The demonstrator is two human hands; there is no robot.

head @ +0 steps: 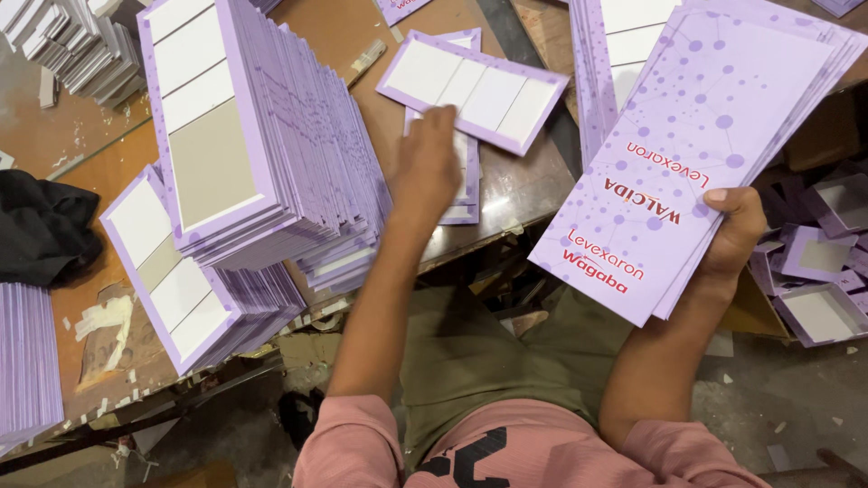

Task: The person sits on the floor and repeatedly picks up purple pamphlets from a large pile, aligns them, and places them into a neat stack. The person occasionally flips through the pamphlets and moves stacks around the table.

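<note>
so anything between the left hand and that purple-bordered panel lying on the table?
Nothing visible. The left hand already rests on the small pile of panels, fingertips at the edge of the top panel, which lies askew across it. The right hand holds a separate stack of printed purple sheets off to the side.

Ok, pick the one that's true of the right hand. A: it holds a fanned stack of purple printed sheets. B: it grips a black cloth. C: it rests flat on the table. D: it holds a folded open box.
A: the right hand grips the lower edge of a fanned stack of purple printed sheets, lifted off the table, while the left hand reaches to the panelled cards.
</note>
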